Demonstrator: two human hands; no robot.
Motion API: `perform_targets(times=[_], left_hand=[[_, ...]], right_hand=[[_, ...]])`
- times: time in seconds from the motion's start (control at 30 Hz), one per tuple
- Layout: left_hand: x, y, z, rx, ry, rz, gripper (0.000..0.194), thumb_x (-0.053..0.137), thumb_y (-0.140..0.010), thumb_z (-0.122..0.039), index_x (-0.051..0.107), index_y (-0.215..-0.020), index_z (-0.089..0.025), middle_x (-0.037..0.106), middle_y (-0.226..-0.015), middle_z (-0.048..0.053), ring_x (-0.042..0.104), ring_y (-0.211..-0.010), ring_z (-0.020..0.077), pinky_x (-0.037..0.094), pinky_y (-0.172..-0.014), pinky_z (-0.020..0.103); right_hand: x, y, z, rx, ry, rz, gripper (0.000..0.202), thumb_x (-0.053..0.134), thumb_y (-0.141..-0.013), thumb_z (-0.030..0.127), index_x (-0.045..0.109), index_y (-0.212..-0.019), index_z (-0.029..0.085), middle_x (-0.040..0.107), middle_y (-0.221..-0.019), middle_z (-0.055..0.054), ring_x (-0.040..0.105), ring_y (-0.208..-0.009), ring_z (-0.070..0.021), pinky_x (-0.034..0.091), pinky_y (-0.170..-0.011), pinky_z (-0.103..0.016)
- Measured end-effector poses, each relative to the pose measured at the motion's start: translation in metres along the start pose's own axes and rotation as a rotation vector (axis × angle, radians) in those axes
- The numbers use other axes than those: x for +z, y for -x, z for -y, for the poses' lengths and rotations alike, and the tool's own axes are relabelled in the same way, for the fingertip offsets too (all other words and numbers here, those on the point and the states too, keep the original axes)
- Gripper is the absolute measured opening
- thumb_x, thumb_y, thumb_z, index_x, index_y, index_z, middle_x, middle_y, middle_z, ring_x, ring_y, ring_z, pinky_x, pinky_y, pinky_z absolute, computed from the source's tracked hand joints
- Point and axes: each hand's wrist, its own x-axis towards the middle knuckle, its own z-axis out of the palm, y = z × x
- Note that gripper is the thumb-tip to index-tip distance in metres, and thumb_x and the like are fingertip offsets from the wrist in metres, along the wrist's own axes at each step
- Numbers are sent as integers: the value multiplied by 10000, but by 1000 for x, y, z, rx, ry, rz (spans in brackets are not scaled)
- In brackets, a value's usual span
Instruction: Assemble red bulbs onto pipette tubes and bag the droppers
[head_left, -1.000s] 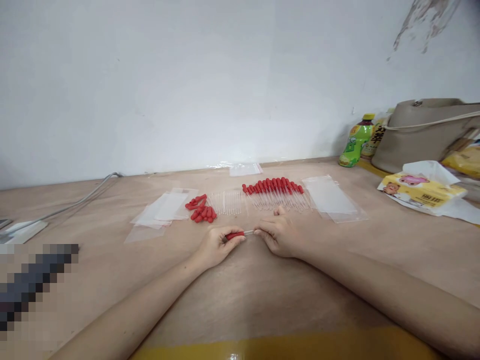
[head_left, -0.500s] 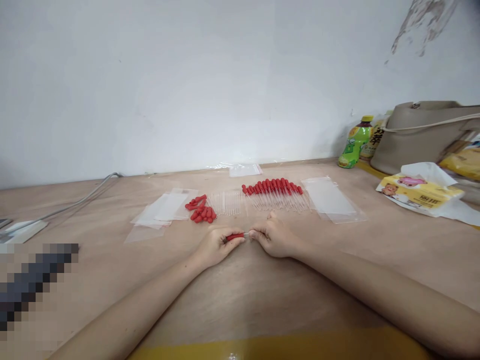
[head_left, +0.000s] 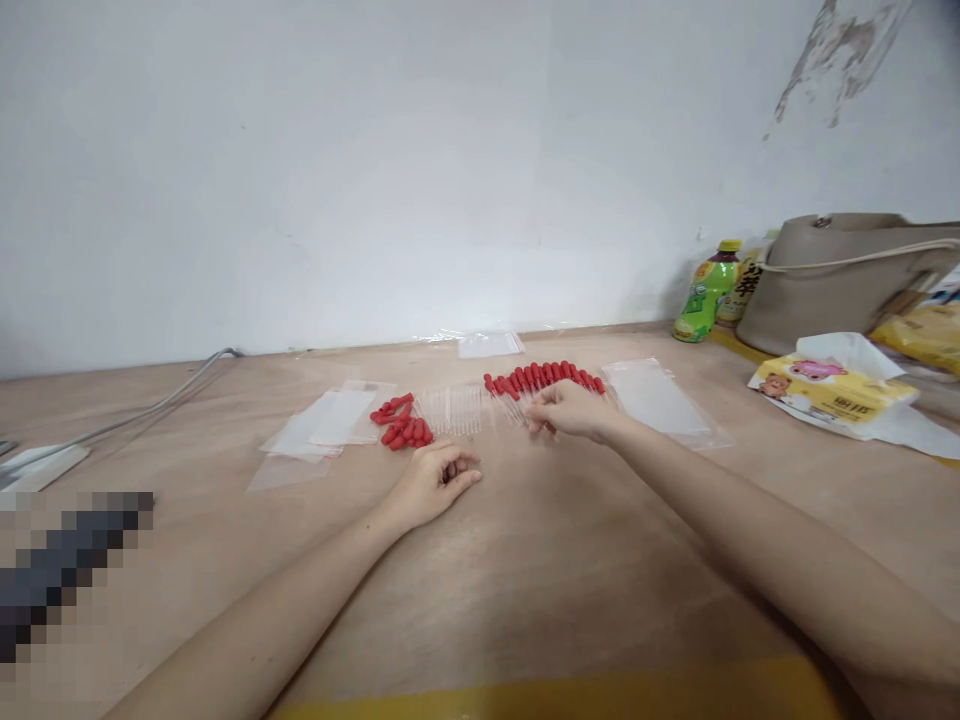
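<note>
My left hand (head_left: 437,482) rests on the table with thumb and fingers apart and nothing between them. My right hand (head_left: 568,408) hangs over a row of glass droppers with red rubber bulbs (head_left: 553,373). Its fingertips are curled down at the glass tubes and slightly blurred, so I cannot tell whether they grip one. Left of that row lie loose clear glass tubes (head_left: 450,410), side by side. A small pile of loose red bulbs (head_left: 407,432) sits just beyond my left hand.
Clear plastic bags lie at the left (head_left: 326,420), right (head_left: 656,400) and back (head_left: 490,345). A tissue pack (head_left: 829,395), green bottle (head_left: 705,295) and grey-beige bag (head_left: 840,275) stand at right. A grey cable (head_left: 161,402) crosses the left; a dark pixelated patch (head_left: 67,570) is nearer.
The dropper has left my left hand, whose fingers have opened. My right hand has moved away and forward to the row of droppers. My left hand has stayed nearly in place.
</note>
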Motion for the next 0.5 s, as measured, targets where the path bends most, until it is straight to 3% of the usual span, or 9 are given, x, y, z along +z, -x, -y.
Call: perform_targets(times=[0.1,0.2,0.33,0.5], left_hand=[[-3,0,-5,15,-19,26,121,552,-785,-244,640,-817,-167,564,-702,14,496,-595,98,408,-537,205],[-4,0,-6,14,-15,42,121,551,-786,-244,639,-815,-167,564,-704,17,495,-603,101,405,-546,208],[-3,1,-3,22,-12,37,130,541,-791,-252,635,-826,-169,562,-706,17,496,-605,104,406,-550,213],[-2,1,-3,30,-5,34,131,542,-789,-245,639,-842,-174,565,-711,20,500,-606,108,411,-548,218]], right_hand=[[5,-26,3,97,167,-207,258,439,-748,315,594,-610,162,623,-644,-37,552,-595,-139,343,-535,-231],[18,-46,6,141,261,-309,275,411,-755,316,605,-627,167,625,-687,-57,566,-702,-182,335,-647,-280],[35,-60,6,171,360,-364,291,403,-764,324,636,-723,155,640,-766,-97,572,-787,-223,277,-772,-365],[41,-59,5,166,434,-383,372,378,-792,392,646,-783,135,646,-795,-129,571,-795,-241,228,-802,-406]])
